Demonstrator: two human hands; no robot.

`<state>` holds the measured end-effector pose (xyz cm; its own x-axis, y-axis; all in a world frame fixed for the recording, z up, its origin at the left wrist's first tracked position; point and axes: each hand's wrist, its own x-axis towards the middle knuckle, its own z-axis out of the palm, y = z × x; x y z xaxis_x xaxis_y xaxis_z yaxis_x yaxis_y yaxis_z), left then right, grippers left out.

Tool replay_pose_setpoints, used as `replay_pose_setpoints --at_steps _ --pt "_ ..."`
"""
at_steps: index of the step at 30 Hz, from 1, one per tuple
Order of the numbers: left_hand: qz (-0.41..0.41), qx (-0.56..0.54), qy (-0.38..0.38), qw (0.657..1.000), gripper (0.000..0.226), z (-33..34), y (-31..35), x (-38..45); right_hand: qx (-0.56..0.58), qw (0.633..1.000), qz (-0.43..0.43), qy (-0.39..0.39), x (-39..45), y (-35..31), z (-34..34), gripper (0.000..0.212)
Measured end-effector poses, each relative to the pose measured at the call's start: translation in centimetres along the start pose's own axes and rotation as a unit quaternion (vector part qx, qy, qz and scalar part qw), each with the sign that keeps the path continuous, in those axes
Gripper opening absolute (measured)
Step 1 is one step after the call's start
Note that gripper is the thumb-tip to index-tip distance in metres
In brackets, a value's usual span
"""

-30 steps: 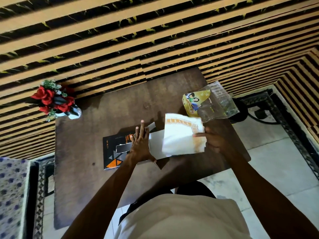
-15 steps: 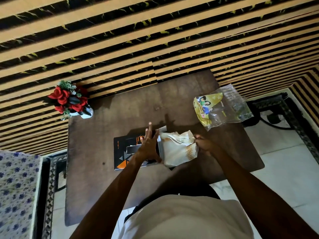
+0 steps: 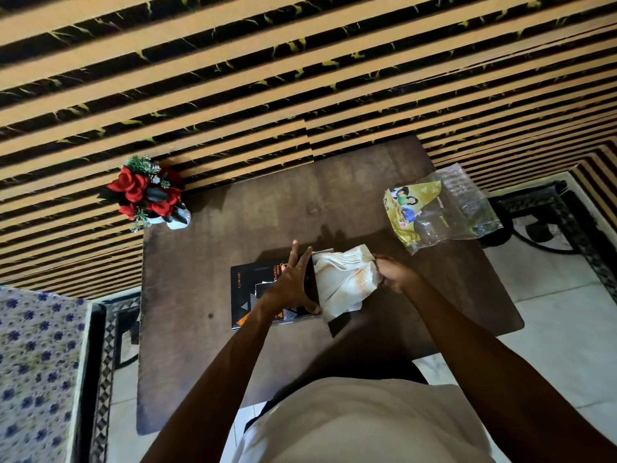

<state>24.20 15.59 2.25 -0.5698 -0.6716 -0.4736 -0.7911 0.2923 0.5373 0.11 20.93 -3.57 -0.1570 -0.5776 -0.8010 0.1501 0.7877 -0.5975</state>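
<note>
From the head camera, your work sits at the middle of the dark wooden table (image 3: 200,345). A black carton (image 3: 247,295) with orange print lies flat there, its long side running left to right. Its right end is open, and a dark flap (image 3: 340,324) sticks out toward you at the near right corner.

A stack of paper napkins (image 3: 344,282), white with an orange-brown border, lies bunched and creased at that open end. Its left edge meets the carton's mouth, but how much is inside cannot be made out, since your hand covers the spot.

Your left hand (image 3: 290,285) rests flat on the right part of the carton's top. The fingers are straight and slightly spread, pointing to the far side, and the thumb lies along the near edge just beside the napkins. Your right hand (image 3: 394,275) grips the stack's right edge with the fingers curled round it, so the napkins lie between your two hands.

To the far right lies a clear plastic bag (image 3: 467,208), crumpled, with a yellow printed card (image 3: 404,208) in its left part. At the far left corner a small white vase (image 3: 178,218) holds red roses (image 3: 143,192).
</note>
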Motion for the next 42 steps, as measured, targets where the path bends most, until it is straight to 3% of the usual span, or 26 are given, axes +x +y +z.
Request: replay_pose_setpoints --at_steps 4,9,16,19,23,26,27,29,30,32,35,38,42 --pt "0.028 0.062 -0.005 0.998 0.143 0.2 -0.8 -0.3 0.051 0.999 0.006 -0.011 -0.6 0.8 -0.7 0.028" --pt "0.031 0.042 0.012 0.999 0.145 0.1 -0.7 -0.4 0.097 0.995 0.026 -0.026 -1.1 0.7 0.0 0.036" --pt "0.038 0.028 0.025 0.999 0.146 0.4 -1.2 -0.5 0.037 0.998 0.031 -0.026 -1.3 -0.3 0.8 0.034" --pt "0.037 0.021 0.026 0.999 0.144 0.3 -1.2 -0.5 0.073 0.996 0.051 -0.03 -0.9 -0.3 1.4 0.04" --pt "0.041 0.018 0.025 0.999 0.143 0.4 -1.3 -0.6 0.113 0.989 0.07 -0.061 -1.0 0.3 1.9 0.033" --pt "0.042 0.018 0.026 0.999 0.141 0.5 -1.5 -0.7 0.08 0.993 0.079 -0.025 0.2 0.8 1.9 0.042" --pt "0.042 0.015 0.025 0.999 0.141 0.4 -1.5 -0.7 0.043 0.996 0.081 -0.02 0.4 1.0 1.7 0.04" --pt "0.046 0.009 0.024 0.999 0.139 0.5 -1.6 -0.7 -0.047 0.996 0.072 -0.027 0.5 1.0 1.2 0.008" --pt "0.05 0.009 0.025 0.998 0.137 0.6 -1.6 -0.8 -0.062 0.995 0.074 -0.034 0.3 0.8 1.0 0.02" --pt "0.063 0.017 0.031 0.997 0.126 0.8 -1.8 -0.9 -0.053 0.995 0.063 -0.061 -0.7 0.3 1.0 0.034" --pt "0.075 0.026 0.031 0.996 0.084 1.0 -2.0 -0.9 -0.103 0.99 0.038 -0.09 -1.7 -0.7 1.5 0.028" --pt "0.037 0.055 0.069 0.995 0.051 1.2 -0.8 -0.6 -0.162 0.982 0.03 -0.095 -1.6 -1.0 1.7 0.044" --pt "-0.034 0.133 0.124 0.983 0.045 1.2 2.0 -0.1 -0.099 0.986 0.051 -0.12 -1.7 -0.5 0.8 0.048"
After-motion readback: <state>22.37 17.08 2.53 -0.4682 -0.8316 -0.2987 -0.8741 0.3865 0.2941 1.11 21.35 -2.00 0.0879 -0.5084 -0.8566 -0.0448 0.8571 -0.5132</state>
